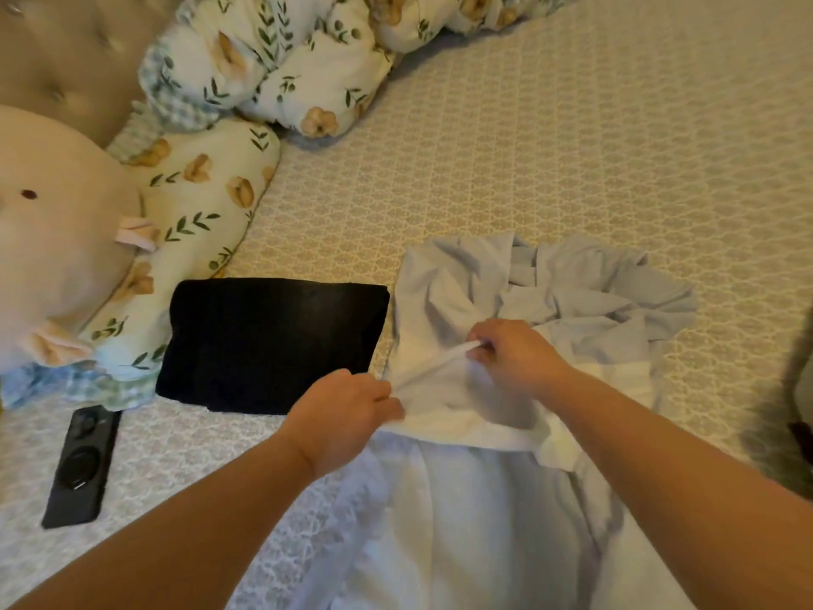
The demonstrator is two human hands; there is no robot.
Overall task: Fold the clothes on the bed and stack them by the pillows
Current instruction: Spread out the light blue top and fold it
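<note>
From the head camera we look down on a bed (572,147) covered with a patterned beige sheet. Our left hand (347,411) sits at the near left edge of a crumpled pale blue garment (550,301), its fingers curled and pinching the cloth at that edge. Our right hand (510,354) is a little farther in and to the right, on top of the garment, its fingers closed on a thin white strip of the same cloth that runs taut between the two hands. The garment lies in the middle of the bed, bunched in folds on its far side, while its near part spreads toward us and hangs off the lower edge of the picture.

Just left of the garment, touching or almost touching it, lies a folded black piece of clothing (272,345), flat and roughly square. It rests against a floral pillow (198,204) at the head of the bed. A second floral pillow or bunched quilt (286,59) lies farther back. On the near pillow sits a round pinkish plush toy (57,257). In front of the pillow, near the black clothing, a dark remote control (81,468) lies on the sheet. A padded beige headboard (66,50) fills the top left corner.
</note>
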